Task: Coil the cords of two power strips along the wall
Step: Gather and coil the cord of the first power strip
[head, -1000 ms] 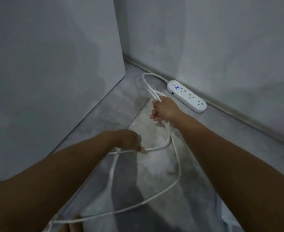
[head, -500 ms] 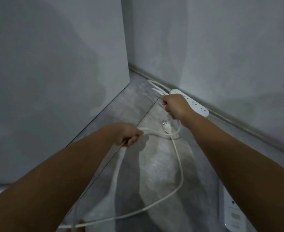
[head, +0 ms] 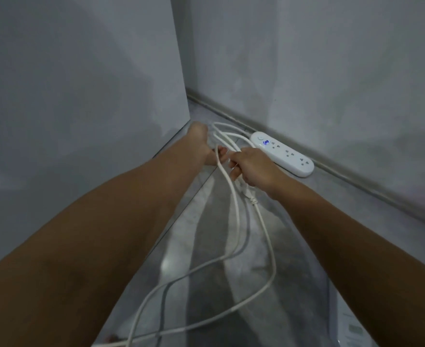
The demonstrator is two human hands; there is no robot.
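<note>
Head view: left hand (head: 201,146) curls round the white cord (head: 237,216), gathered in long loops trailing over the grey floor (head: 306,221). Right hand (head: 254,166) grips the same loops, plug (head: 251,195) just below it. White power strip (head: 284,154), blue light on, lies along the wall (head: 331,71).

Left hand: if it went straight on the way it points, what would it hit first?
Likely the cord, looped just beyond the left hand, then the skirting; depth is unclear.
</note>
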